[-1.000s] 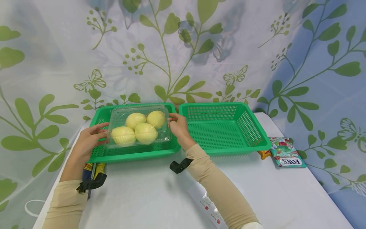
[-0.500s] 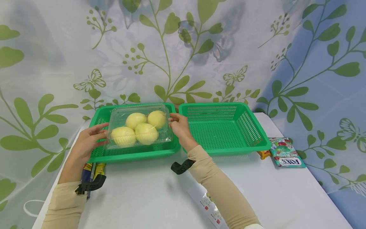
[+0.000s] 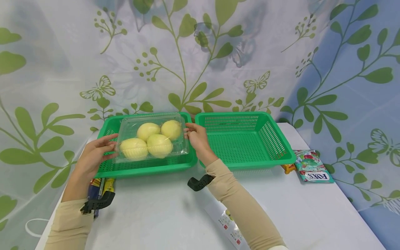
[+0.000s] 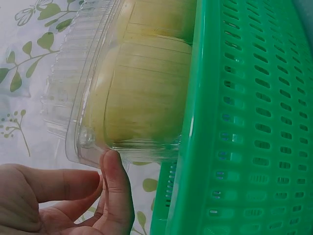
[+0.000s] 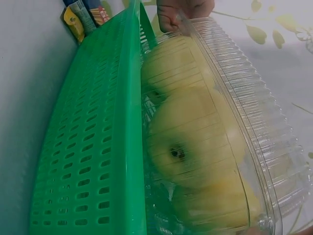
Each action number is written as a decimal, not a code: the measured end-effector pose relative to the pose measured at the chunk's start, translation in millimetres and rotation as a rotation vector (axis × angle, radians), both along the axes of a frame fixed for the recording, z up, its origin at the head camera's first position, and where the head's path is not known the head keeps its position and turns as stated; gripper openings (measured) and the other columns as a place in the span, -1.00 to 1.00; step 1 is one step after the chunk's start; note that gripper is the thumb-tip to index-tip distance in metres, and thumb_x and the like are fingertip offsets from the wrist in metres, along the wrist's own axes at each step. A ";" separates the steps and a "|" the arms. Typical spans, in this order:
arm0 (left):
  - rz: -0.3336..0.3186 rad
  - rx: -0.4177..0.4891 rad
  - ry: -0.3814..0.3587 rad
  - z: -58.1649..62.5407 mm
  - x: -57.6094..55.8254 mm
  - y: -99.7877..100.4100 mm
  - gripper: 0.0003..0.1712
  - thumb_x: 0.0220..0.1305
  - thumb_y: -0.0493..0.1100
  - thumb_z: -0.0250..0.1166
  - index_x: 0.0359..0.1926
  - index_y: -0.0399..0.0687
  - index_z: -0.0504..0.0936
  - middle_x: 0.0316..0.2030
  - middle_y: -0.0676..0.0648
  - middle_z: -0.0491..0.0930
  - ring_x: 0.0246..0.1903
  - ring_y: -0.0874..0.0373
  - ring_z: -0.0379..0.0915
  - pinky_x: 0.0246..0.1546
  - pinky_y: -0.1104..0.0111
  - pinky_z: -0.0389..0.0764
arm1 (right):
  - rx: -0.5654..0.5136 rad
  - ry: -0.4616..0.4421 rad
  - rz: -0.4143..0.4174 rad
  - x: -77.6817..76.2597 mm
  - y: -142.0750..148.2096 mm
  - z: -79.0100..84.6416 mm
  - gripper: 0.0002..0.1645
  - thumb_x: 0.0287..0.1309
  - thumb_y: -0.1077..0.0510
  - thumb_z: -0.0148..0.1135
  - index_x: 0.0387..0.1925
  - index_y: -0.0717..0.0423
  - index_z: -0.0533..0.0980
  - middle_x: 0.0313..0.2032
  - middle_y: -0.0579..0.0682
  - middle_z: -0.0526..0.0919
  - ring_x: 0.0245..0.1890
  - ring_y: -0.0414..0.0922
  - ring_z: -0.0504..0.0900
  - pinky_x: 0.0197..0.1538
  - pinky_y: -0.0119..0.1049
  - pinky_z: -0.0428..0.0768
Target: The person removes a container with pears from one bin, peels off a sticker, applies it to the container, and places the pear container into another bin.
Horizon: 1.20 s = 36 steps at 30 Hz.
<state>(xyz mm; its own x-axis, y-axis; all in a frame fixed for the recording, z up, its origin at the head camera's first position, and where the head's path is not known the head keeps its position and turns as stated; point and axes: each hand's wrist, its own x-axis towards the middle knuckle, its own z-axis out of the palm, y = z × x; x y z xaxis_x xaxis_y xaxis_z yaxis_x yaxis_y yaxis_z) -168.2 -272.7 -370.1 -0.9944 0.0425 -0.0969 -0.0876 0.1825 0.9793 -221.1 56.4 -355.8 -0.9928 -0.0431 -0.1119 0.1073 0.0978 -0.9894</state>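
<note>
A clear plastic clamshell box (image 3: 127, 125) holding several pale yellow, pear-like fruits (image 3: 159, 146) is tilted over the left green basket (image 3: 147, 171). My left hand (image 3: 95, 154) holds its left end; in the left wrist view a fingertip (image 4: 113, 159) touches the corner by the lid's flange, with the thumb apart from it. At the right end, my right hand (image 3: 197, 140) grips the edge with bent fingers. The right wrist view shows the fruits (image 5: 195, 132) through the box wall, just past the basket rim (image 5: 129, 147); most of the right hand is hidden there.
A second green basket (image 3: 237, 149) stands to the right, with nothing inside. Beside it lie a FOX'S candy bag (image 3: 314, 166) and an orange packet (image 3: 289, 168). Colourful packets (image 3: 101, 187) lie by the left forearm. A printed white strip (image 3: 223, 222) is partly under the right sleeve.
Almost nothing differs. Both hands and the clamshell box stay in place over the left basket, with only a very slight shift of the forearms.
</note>
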 end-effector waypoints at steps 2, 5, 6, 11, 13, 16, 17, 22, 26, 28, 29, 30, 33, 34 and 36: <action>0.001 -0.032 0.002 -0.7 0.5 -0.1 -0.37 0.54 -0.23 0.05 0.55 -0.14 0.16 -0.14 0.24 0.46 -0.20 0.44 0.51 -0.16 0.56 0.68 | -0.009 0.001 0.000 0.6 0.3 -0.2 -0.38 0.35 0.45 -0.14 0.38 0.14 0.41 0.15 0.19 0.59 0.04 0.03 0.62 0.02 -0.28 0.60; 0.002 -0.102 0.004 -1.9 1.1 0.6 -0.36 0.54 -0.23 0.06 0.55 -0.12 0.15 -0.11 0.25 0.43 -0.17 0.45 0.48 -0.13 0.56 0.67 | -0.011 0.009 -0.002 1.3 1.3 -0.6 -0.37 0.31 0.48 -0.11 0.36 0.12 0.43 0.14 0.20 0.59 0.09 0.06 0.61 0.03 -0.28 0.61; 0.002 -0.119 0.005 -2.2 1.4 1.0 -0.36 0.54 -0.22 0.06 0.55 -0.12 0.15 -0.11 0.25 0.42 -0.15 0.46 0.48 -0.13 0.56 0.67 | -0.013 0.011 -0.003 1.8 1.6 -0.4 -0.37 0.31 0.48 -0.10 0.36 0.12 0.43 0.14 0.20 0.59 0.10 0.06 0.61 0.04 -0.27 0.62; 0.000 -0.140 0.015 -1.3 3.9 1.9 -0.35 0.53 -0.22 0.07 0.56 -0.09 0.15 -0.07 0.23 0.40 -0.13 0.47 0.46 -0.10 0.56 0.67 | -0.024 0.022 -0.007 2.3 3.4 -1.1 -0.37 0.30 0.50 -0.08 0.33 0.12 0.46 0.12 0.20 0.60 0.10 0.07 0.62 0.08 -0.25 0.64; -0.002 -0.139 0.023 -0.5 4.8 2.0 -0.35 0.53 -0.23 0.07 0.56 -0.10 0.15 -0.07 0.23 0.40 -0.13 0.47 0.47 -0.10 0.56 0.67 | -0.023 0.025 -0.009 2.6 4.1 -1.3 -0.39 0.31 0.49 -0.07 0.33 0.11 0.47 0.11 0.20 0.61 0.08 0.06 0.63 0.08 -0.25 0.65; -0.002 -0.144 0.028 0.4 6.0 2.0 -0.35 0.53 -0.24 0.06 0.56 -0.11 0.15 -0.07 0.24 0.40 -0.14 0.47 0.47 -0.11 0.56 0.67 | -0.023 0.029 -0.013 3.3 5.0 -1.1 -0.43 0.34 0.46 -0.03 0.32 0.11 0.47 0.11 0.19 0.62 0.07 0.06 0.64 0.08 -0.25 0.65; -0.002 -0.148 0.028 0.5 6.3 1.9 -0.35 0.53 -0.25 0.06 0.56 -0.11 0.15 -0.08 0.25 0.40 -0.14 0.47 0.47 -0.11 0.56 0.67 | -0.025 0.030 -0.015 3.7 5.2 -0.9 -0.44 0.35 0.45 -0.02 0.32 0.11 0.48 0.10 0.19 0.62 0.07 0.06 0.65 0.09 -0.25 0.66; -0.006 -0.152 0.015 0.5 7.8 1.4 -0.35 0.53 -0.25 0.05 0.56 -0.08 0.14 -0.09 0.26 0.41 -0.14 0.46 0.47 -0.11 0.56 0.66 | -0.040 0.041 -0.019 4.5 5.6 -1.8 -0.47 0.38 0.42 0.00 0.31 0.12 0.48 0.08 0.19 0.63 0.06 0.06 0.66 0.09 -0.25 0.66; -0.014 -0.128 -0.006 2.1 9.1 1.4 -0.34 0.53 -0.25 0.05 0.57 -0.03 0.13 -0.07 0.24 0.40 -0.12 0.44 0.46 -0.11 0.56 0.65 | -0.053 0.040 -0.023 6.2 7.0 -1.1 -0.48 0.38 0.42 0.01 0.31 0.12 0.49 0.08 0.18 0.63 0.05 0.04 0.65 0.09 -0.26 0.65; -0.025 -0.121 -0.013 3.5 9.3 1.9 -0.33 0.54 -0.23 0.04 0.58 -0.02 0.11 -0.06 0.23 0.39 -0.12 0.43 0.45 -0.10 0.56 0.64 | -0.060 0.039 -0.028 7.6 7.9 -0.3 -0.48 0.38 0.42 0.01 0.30 0.11 0.49 0.08 0.18 0.63 0.04 0.02 0.65 0.08 -0.27 0.65; -0.032 -0.116 -0.016 4.2 9.2 2.1 -0.33 0.54 -0.23 0.04 0.58 -0.01 0.10 -0.05 0.22 0.38 -0.11 0.43 0.44 -0.09 0.56 0.64 | -0.063 0.038 -0.031 8.2 8.4 0.1 -0.48 0.38 0.42 0.01 0.30 0.11 0.49 0.08 0.17 0.63 0.04 0.02 0.65 0.08 -0.27 0.64; -0.040 -0.112 -0.019 5.2 9.3 2.7 -0.33 0.55 -0.22 0.04 0.58 -0.01 0.09 -0.05 0.21 0.37 -0.11 0.42 0.44 -0.09 0.55 0.64 | -0.067 0.038 -0.034 8.8 8.9 0.5 -0.48 0.38 0.42 0.01 0.30 0.11 0.49 0.08 0.17 0.63 0.04 0.02 0.65 0.08 -0.27 0.64; -0.062 -0.103 -0.023 7.7 9.6 3.9 -0.32 0.56 -0.20 0.02 0.59 -0.02 0.05 -0.04 0.20 0.35 -0.11 0.41 0.42 -0.09 0.55 0.63 | -0.065 0.046 -0.043 10.5 10.4 1.6 -0.48 0.38 0.42 0.01 0.30 0.12 0.50 0.08 0.18 0.63 0.02 0.01 0.64 0.07 -0.27 0.63; -0.065 -0.097 -0.024 8.6 9.9 4.2 -0.32 0.56 -0.20 0.02 0.59 -0.03 0.04 -0.04 0.20 0.35 -0.11 0.41 0.41 -0.09 0.55 0.63 | -0.067 0.048 -0.044 10.9 10.9 1.9 -0.49 0.38 0.42 0.01 0.30 0.12 0.50 0.08 0.18 0.63 0.02 0.01 0.64 0.06 -0.27 0.63; -0.069 -0.074 -0.026 10.0 10.5 4.6 -0.31 0.56 -0.20 0.03 0.59 -0.04 0.03 -0.05 0.20 0.34 -0.12 0.40 0.40 -0.10 0.54 0.63 | -0.067 0.047 -0.045 11.7 11.6 3.0 -0.49 0.38 0.41 0.01 0.30 0.11 0.50 0.07 0.16 0.63 0.01 -0.01 0.64 0.06 -0.28 0.62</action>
<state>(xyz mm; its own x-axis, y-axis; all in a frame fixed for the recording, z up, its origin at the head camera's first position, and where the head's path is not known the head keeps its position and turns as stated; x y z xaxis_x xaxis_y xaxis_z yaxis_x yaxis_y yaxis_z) -157.7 -268.1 -360.0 -0.9864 0.1030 -0.1280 -0.0974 0.2607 0.9605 -209.5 68.0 -352.8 -0.9980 -0.0041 -0.0635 0.0634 0.0270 -0.9976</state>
